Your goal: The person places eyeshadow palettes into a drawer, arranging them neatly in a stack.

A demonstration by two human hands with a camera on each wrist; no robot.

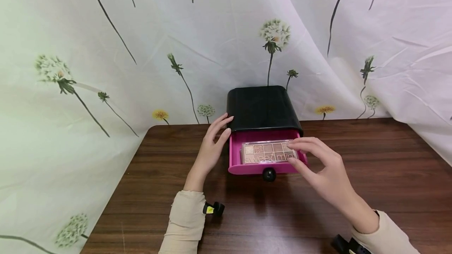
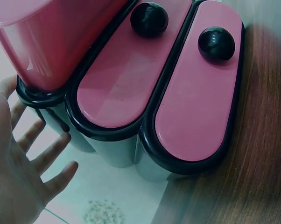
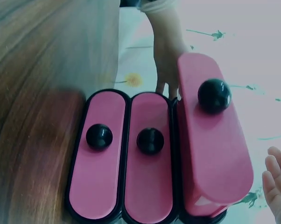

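Note:
A black cabinet [image 1: 263,107] with pink drawers stands at the back of the table; its top drawer [image 1: 247,169] is pulled out. Inside lies a clear-lidded eyeshadow palette [image 1: 268,153] with rows of brown and pink pans. My left hand [image 1: 210,146] rests along the cabinet's left side, fingers spread, also plain in the left wrist view. Over the palette's right end is my right hand [image 1: 326,171], thumb and fingers apart and overlapping it in the head view. In the right wrist view its fingers [image 3: 276,179] appear off the drawer front, with no palette between them.
Two lower drawers [image 2: 131,79] are closed, each with a round black knob [image 2: 216,44]. The cabinet stands on a dark wooden table [image 1: 152,191]. Behind it hangs a white curtain [image 1: 226,30] printed with dandelions.

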